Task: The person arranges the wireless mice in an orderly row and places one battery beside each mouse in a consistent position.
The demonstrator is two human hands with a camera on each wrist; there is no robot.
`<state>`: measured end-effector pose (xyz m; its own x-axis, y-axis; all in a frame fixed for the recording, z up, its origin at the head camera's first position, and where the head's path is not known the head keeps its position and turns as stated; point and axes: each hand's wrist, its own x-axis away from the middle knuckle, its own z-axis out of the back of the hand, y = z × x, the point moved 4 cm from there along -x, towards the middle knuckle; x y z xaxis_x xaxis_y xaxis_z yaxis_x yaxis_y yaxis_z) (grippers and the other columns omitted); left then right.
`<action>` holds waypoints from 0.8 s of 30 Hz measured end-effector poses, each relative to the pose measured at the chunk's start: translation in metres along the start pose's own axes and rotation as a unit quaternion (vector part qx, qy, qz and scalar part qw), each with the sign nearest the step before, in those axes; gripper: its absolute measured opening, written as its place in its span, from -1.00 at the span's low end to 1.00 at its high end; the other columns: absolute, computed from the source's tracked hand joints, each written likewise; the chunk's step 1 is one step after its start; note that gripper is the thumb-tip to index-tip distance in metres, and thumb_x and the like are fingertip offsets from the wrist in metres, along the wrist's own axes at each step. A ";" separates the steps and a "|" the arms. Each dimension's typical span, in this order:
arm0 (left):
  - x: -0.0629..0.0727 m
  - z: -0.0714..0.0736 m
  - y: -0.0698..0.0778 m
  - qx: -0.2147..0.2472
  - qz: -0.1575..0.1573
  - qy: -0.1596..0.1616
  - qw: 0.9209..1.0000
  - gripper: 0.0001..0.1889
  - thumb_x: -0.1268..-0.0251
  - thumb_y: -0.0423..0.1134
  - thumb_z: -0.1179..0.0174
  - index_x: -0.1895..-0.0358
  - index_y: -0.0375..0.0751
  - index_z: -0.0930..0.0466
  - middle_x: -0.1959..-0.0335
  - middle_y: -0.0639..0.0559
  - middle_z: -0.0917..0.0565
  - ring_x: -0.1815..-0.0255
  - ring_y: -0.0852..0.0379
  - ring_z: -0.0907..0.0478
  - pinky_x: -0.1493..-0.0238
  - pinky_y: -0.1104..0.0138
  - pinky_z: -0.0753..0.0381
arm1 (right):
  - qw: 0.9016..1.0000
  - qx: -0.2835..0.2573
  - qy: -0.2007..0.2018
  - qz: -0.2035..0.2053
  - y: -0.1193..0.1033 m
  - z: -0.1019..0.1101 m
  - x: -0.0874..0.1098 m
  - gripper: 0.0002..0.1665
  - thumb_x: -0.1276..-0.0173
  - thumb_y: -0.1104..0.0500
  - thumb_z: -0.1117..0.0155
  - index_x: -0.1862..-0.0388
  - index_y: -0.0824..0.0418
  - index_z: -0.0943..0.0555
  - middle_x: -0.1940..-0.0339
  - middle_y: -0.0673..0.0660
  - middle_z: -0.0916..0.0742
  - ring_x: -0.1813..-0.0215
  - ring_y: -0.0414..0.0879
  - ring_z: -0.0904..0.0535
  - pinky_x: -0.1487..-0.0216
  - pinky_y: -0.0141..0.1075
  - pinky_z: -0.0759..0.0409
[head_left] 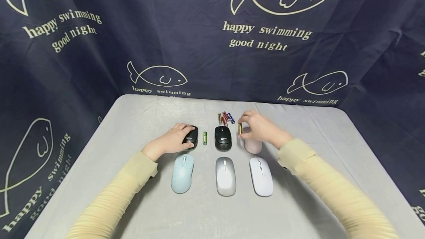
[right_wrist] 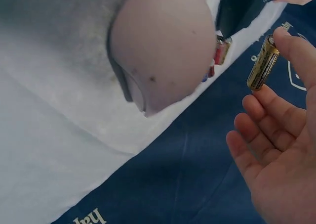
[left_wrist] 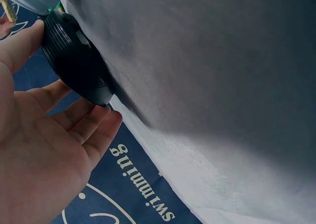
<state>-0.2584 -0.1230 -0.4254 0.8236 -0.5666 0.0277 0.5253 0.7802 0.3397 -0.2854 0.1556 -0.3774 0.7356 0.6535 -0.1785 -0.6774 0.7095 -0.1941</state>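
Note:
My left hand (head_left: 174, 137) holds a black computer mouse (head_left: 193, 136) by its sides, thumb near, fingers at the far end; part of the mouse is hidden under the fingers. In the left wrist view that mouse (left_wrist: 76, 58) sits between thumb and fingertips. Thumb and index finger of my right hand (head_left: 262, 129) pinch a gold-and-black battery (right_wrist: 263, 65) by its two ends, the other fingers loosely bent. This hand is over a pink mouse (head_left: 253, 146), partly covering it. A green battery (head_left: 204, 138) stands or lies between the left black mouse and a second black mouse (head_left: 223, 138).
Several red, blue and gold batteries (head_left: 224, 118) lie grouped behind the second black mouse. A light blue mouse (head_left: 182, 174), a silver mouse (head_left: 225, 177) and a white mouse (head_left: 261, 177) form the front row on the grey-white tablecloth (head_left: 206, 217). Dark blue printed curtains (head_left: 206, 47) surround the table.

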 end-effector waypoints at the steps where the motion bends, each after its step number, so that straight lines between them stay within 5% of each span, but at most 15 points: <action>1: 0.000 0.000 0.000 0.000 0.000 0.000 1.000 -0.34 -0.27 -0.03 -0.17 -0.35 -0.31 -0.26 -0.30 -0.32 -0.33 -0.32 -0.22 -0.23 -0.30 -0.06 -0.24 | 1.000 0.002 0.000 0.001 0.000 -0.001 0.001 -0.45 0.08 0.03 -0.54 0.15 0.31 -0.65 0.18 0.14 -0.64 0.00 0.09 -0.50 -0.08 -0.05 -0.50; 24: -0.002 -0.002 -0.003 -0.006 0.003 0.000 1.000 -0.33 -0.26 -0.02 -0.18 -0.35 -0.30 -0.26 -0.30 -0.29 -0.33 -0.31 -0.20 -0.23 -0.28 -0.06 -0.26 | 0.999 0.002 -0.024 0.049 0.002 -0.033 0.003 -0.47 0.10 0.02 -0.55 0.19 0.31 -0.66 0.24 0.12 -0.65 0.12 0.02 -0.52 0.03 -0.14 -0.55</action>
<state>-0.2615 -0.1238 -0.4287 0.8271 -0.5613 0.0294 0.5222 0.7868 0.3291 -0.2847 0.1505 -0.4102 0.6646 0.7318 -0.1508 -0.7466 0.6421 -0.1743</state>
